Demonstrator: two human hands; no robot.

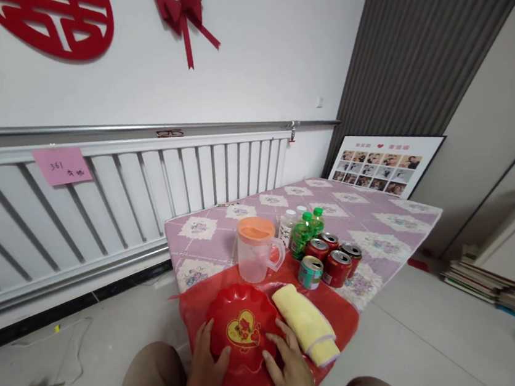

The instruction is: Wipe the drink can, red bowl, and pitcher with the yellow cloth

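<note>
A red scalloped fruit plate [262, 316] with a gold heart print lies on a red plastic sheet [341, 316] at the table's near end. My left hand [205, 363] grips the plate's left rim, thumb over the edge. On the opposite side, my right hand [288, 363] holds the near right rim, with fingertips reaching over it. Just right of the plate is a folded yellow towel [303, 318]. Behind the plate stands a translucent pitcher [251, 259] with an orange lid. A teal can [310, 272] stands beyond the towel.
Several red cans [337, 267], green bottles [300, 234] and clear bottles [286, 227] cluster right of the pitcher on the floral tablecloth [384, 240]. A white radiator [190, 176] runs behind. A photo board [387, 163] leans at the far right end.
</note>
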